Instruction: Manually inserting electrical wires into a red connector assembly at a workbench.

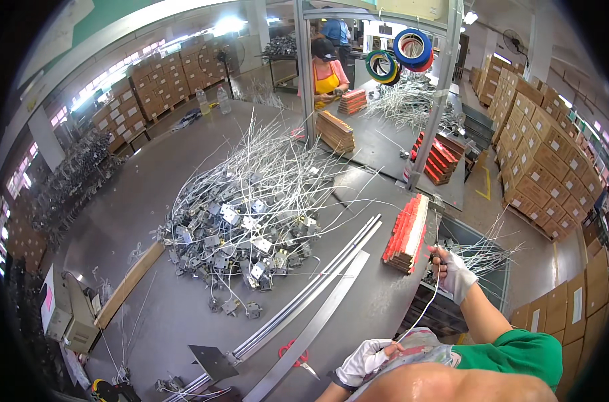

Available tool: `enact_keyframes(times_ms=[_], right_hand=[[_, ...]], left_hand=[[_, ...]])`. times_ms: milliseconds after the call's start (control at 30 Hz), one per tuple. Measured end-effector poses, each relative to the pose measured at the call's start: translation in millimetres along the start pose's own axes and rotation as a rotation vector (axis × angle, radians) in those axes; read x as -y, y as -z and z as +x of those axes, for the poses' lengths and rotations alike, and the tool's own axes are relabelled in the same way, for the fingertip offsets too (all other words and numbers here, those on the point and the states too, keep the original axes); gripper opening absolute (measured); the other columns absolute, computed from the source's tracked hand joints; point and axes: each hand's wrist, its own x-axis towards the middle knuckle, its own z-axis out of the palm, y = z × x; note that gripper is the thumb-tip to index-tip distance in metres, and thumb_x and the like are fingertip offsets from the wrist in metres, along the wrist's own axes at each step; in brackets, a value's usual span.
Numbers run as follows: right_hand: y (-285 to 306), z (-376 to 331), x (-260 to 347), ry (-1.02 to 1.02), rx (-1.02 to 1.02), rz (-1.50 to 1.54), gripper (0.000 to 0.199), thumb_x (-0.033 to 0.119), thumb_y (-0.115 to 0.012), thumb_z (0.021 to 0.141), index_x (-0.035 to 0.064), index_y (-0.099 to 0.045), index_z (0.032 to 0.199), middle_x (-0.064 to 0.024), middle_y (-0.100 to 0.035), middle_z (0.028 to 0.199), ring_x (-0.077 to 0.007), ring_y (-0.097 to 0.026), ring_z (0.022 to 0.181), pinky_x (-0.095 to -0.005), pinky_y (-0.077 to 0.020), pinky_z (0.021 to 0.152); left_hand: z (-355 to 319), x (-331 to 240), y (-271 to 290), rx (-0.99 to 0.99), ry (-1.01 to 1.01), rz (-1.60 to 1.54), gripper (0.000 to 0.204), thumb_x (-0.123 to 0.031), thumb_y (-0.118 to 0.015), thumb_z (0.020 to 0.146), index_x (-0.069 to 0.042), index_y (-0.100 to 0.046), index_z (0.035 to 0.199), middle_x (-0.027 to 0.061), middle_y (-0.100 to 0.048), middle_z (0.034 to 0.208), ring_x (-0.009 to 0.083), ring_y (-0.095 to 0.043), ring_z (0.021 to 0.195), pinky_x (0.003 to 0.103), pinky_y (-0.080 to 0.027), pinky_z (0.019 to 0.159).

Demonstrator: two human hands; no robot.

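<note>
A thin white wire [423, 313] stretches between my two hands at the table's near right edge. My left hand [366, 362], in a white glove with bare fingertips, pinches its lower end close to my body. My right hand [456, 273], gloved the same way, is closed on the upper end beside a grey bin [500, 276]. Any part on the wire inside the right fingers is too small to make out. Just left of that hand stands a stack of brown strips with red edges [406, 234]. More white wires [482, 251] stick out of the bin.
A large heap of metal parts with white wires [251, 221] covers the table's middle. Metal rails [311, 285], a flat metal strip [314, 321] and red-handled scissors [296, 355] lie nearer. Tape rolls [413, 48] hang from a metal post frame [435, 100]. A co-worker [328, 74] works beyond.
</note>
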Motion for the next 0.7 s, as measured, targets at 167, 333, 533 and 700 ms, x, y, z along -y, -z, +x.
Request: enact_keyframes(times_ms=[167, 333, 533, 700], right_hand=[[-9, 6, -3, -0.025, -0.015, -0.007, 0.023, 0.032, -0.045, 0.092, 0.0119, -0.05, 0.103, 0.0047, -0.043, 0.059, -0.0032, -0.03, 0.041, -0.0167, -0.023, 0.032], [-27, 3, -7, -0.025, -0.026, -0.098, 0.024, 0.036, -0.051, 0.089, 0.0134, -0.05, 0.099, 0.0068, -0.042, 0.061, -0.0012, -0.029, 0.042, -0.0149, -0.0231, 0.034], [-28, 8, -9, -0.038, -0.011, -0.094, 0.023, 0.035, -0.052, 0.088, 0.0136, -0.052, 0.097, 0.0072, -0.042, 0.06, -0.001, -0.03, 0.041, -0.0149, -0.024, 0.034], [-18, 25, -22, 0.25, -0.086, -0.025, 0.022, 0.032, -0.049, 0.09, 0.0114, -0.05, 0.098, 0.0063, -0.037, 0.053, -0.0034, -0.029, 0.039, -0.0171, -0.0248, 0.034]], left_hand=[[-1, -5, 9, -0.001, -0.006, 0.029, 0.033, -0.033, -0.051, 0.089, -0.003, -0.063, 0.092, -0.0037, -0.051, 0.068, 0.0038, -0.044, 0.063, 0.02, -0.036, 0.057], [-5, -17, 16, -0.014, -0.071, 0.065, 0.036, -0.033, -0.048, 0.09, 0.0, -0.062, 0.09, -0.0005, -0.057, 0.077, 0.0075, -0.048, 0.077, 0.023, -0.039, 0.072], [-7, -18, 19, -0.033, -0.028, 0.008, 0.036, -0.033, -0.049, 0.09, 0.0, -0.062, 0.089, -0.0021, -0.056, 0.076, 0.0073, -0.047, 0.077, 0.022, -0.039, 0.071], [-3, 13, 17, -0.258, -0.024, 0.328, 0.028, -0.028, -0.05, 0.088, -0.003, -0.063, 0.087, 0.0069, -0.061, 0.073, 0.0184, -0.057, 0.067, 0.027, -0.043, 0.064]])
